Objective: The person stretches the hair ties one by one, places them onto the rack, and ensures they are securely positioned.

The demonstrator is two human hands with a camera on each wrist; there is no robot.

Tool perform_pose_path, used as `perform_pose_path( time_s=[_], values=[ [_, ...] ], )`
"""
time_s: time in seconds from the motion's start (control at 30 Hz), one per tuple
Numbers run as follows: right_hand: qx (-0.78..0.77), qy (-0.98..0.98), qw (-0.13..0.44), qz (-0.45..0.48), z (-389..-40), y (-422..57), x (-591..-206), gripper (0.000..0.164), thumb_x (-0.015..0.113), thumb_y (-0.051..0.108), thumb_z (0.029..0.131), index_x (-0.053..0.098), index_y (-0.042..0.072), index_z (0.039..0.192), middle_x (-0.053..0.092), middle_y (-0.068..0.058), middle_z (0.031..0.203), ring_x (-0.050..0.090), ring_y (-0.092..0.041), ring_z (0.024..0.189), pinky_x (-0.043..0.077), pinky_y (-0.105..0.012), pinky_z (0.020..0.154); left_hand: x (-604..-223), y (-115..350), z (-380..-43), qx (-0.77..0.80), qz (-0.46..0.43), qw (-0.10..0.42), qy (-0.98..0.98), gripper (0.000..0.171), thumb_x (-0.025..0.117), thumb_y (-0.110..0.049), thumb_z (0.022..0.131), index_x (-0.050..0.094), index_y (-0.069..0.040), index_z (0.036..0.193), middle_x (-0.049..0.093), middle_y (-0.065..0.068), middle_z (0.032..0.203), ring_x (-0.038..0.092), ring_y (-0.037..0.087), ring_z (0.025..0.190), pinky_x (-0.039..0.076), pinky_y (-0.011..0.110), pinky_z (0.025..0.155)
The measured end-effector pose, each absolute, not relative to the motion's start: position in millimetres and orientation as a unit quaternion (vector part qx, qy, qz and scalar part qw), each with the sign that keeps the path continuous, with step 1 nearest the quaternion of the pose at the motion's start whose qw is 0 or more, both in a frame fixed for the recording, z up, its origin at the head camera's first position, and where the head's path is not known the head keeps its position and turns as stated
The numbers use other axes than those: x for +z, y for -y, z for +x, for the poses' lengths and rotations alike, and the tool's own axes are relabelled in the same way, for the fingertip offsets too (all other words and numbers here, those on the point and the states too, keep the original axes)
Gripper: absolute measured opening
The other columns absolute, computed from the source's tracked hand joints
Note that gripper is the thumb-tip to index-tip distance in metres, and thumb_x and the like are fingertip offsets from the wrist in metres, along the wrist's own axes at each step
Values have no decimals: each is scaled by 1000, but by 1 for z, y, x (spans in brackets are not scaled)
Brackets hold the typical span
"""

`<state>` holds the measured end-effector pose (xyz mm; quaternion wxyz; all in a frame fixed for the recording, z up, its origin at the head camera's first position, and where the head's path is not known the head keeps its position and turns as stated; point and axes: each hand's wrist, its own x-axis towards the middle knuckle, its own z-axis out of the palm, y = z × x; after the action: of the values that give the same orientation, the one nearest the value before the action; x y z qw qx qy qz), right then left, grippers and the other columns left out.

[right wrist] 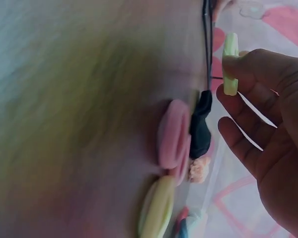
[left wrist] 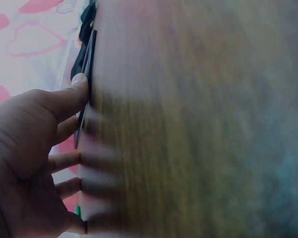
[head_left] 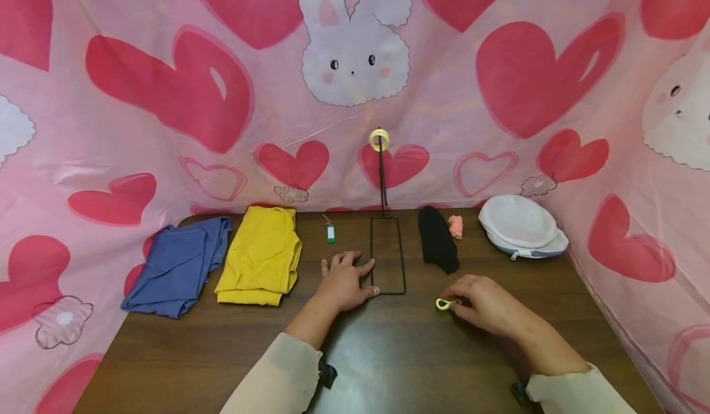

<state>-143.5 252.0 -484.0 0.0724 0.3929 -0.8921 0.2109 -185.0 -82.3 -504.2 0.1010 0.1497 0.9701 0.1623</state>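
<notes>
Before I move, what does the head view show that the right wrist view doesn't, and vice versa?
Only the head view: blue cloth, yellow cloth and a green tag. Only the right wrist view: a pink loop and a second yellow loop, both on the table. Both: the right hand, the yellow loop it pinches, the black cloth, the peach bundle and the wire stand.

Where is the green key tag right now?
In the head view, the green key tag lies left of centre, between the yellow cloth and the black stand, just beyond the left hand.
</notes>
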Motion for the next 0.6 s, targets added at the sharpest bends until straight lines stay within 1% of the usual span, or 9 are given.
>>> perform_pose_path(
  time_s=[0.1,0.23,0.4,0.47,0.6],
  values=[
    [225,883,92,401,-145,-247,-480,24,84,3,82,79,18,100,73,11,99,69,-7,90,59,-36,76,-503,82,-184,164,150,97,-970,71,69,-61,93,48,-36,156,34,7,165,24,40,151,9,74,117],
    [249,870,123,408,-146,-238,-471,26,84,1,82,80,19,101,73,12,100,69,-5,89,57,-28,73,-502,82,-182,168,152,90,-970,71,70,-60,93,49,-35,155,35,7,164,26,40,150,10,75,117],
    [261,851,159,426,-150,-226,-458,29,86,1,80,80,18,103,72,11,100,69,-6,89,54,-21,74,-502,83,-183,168,154,88,-970,71,70,-60,93,49,-35,155,35,7,164,26,41,150,11,75,117],
    [260,848,168,431,-152,-222,-453,28,85,1,80,79,17,103,72,11,100,68,-7,90,53,-21,74,-502,83,-183,169,154,88,-969,70,70,-60,93,50,-34,155,35,7,164,26,41,150,11,75,117],
    [251,846,184,433,-155,-215,-443,26,83,3,81,79,16,103,72,11,101,68,-7,91,55,-26,76,-502,83,-183,172,152,93,-969,71,70,-60,93,50,-34,155,35,7,164,25,40,151,10,75,117]
  ],
)
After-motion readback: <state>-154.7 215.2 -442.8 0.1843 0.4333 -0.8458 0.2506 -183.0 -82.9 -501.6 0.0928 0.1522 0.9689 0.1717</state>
